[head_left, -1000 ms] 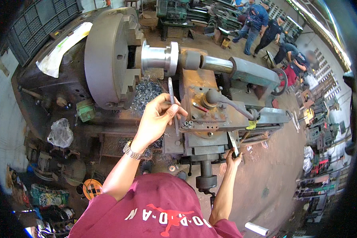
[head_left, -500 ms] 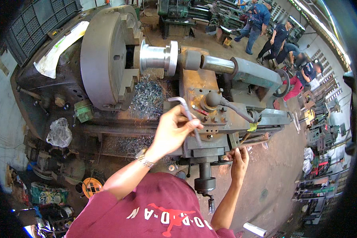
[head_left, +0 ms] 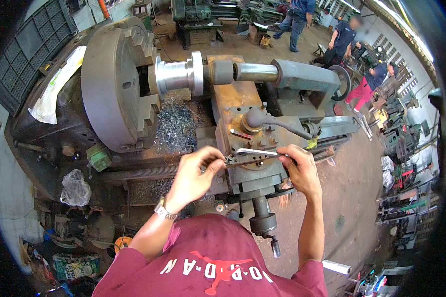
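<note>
Plainly, what matters is how the bent silver key (head_left: 256,152) lies from the right hand (head_left: 301,168): it juts out leftward from the fingertips, its long axis running crosswise, nearly level, with the hooked end farthest from the grip. The right hand is the nearer one, since it has the straight end pinched between thumb and fingers; the gap there is narrow, taken up by the shank.

The left hand (head_left: 195,173) hangs to the left of that grip, just beside the hooked end and seemingly apart from it. Its fingers are curled, thumb close to the forefinger; a thin dark line meets the fingertips, and I cannot tell whether it is something held or an edge of the metal behind.

Just beyond the key, as seen from the grip, stands the tool post with its ball-ended lever (head_left: 277,121). Farther off, up and to the left of the grip, are the shiny flanged workpiece (head_left: 176,75) and the big chuck (head_left: 109,89), with curled metal shavings (head_left: 176,128) below them
</note>
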